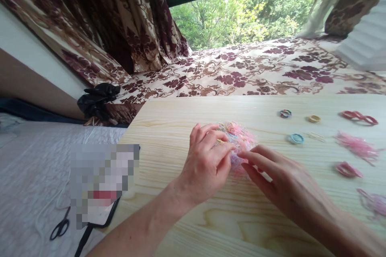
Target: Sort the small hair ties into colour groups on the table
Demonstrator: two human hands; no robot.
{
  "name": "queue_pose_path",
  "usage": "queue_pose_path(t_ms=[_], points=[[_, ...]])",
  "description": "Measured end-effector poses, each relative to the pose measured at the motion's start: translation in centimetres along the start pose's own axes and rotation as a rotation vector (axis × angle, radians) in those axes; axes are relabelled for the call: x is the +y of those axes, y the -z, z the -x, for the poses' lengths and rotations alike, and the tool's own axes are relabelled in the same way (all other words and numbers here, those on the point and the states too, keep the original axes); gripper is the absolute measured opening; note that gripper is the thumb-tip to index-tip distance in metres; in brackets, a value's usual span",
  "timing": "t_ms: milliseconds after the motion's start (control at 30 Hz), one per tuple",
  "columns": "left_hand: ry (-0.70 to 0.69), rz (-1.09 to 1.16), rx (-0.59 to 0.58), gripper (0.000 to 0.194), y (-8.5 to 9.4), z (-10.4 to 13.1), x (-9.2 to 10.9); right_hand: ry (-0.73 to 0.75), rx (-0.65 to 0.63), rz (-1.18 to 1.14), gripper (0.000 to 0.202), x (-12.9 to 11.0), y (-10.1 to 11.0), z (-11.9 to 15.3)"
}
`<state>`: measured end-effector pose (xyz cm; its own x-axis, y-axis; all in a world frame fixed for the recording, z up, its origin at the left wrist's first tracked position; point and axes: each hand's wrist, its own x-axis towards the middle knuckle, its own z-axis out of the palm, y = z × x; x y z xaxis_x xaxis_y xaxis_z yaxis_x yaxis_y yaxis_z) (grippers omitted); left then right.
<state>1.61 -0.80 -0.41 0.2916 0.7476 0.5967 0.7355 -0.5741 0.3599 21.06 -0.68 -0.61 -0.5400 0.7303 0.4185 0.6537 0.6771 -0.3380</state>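
Observation:
A tangled pile of thin elastic hair ties [241, 134], mostly pink with some yellow, pale blue and lilac, lies on the pale wooden table [187, 233]. My left hand [208, 160] rests over the pile's left side, its fingers bent and closed in among the strands. What it pinches, if anything, is hidden. From the right, my right hand [271, 172] reaches to the pile's near edge. A small gap shows between its thumb and index fingertips, and I see nothing held there.
Sorted to the right lie a multicoloured tie [285, 113], yellow ties [314, 118], blue ties [296, 139], red ties [358, 117], pink bundles [358, 144] and lilac ties [374, 201]. At left are a phone [105, 217] with a blurred screen and scissors [59, 229].

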Motion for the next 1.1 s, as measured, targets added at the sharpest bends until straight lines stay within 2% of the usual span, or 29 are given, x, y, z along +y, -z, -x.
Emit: queue_pose_path(t_ms=[300,533,733,1100], points=[[-0.022,0.006,0.002,0.019,0.1,0.0,0.1,0.059,0.024,0.18,0.029,0.4,-0.2,-0.8],[-0.02,0.011,-0.001,0.02,-0.1,0.0,0.0,0.044,0.0,0.179,0.026,0.4,-0.2,-0.8],[-0.007,0.006,-0.003,0.019,0.0,0.0,0.0,0.036,0.065,0.109,0.025,0.8,0.2,-0.7],[0.001,0.043,0.004,0.018,0.1,-0.1,0.3,-0.124,0.084,-0.181,0.025,1.0,1.4,-0.6]])
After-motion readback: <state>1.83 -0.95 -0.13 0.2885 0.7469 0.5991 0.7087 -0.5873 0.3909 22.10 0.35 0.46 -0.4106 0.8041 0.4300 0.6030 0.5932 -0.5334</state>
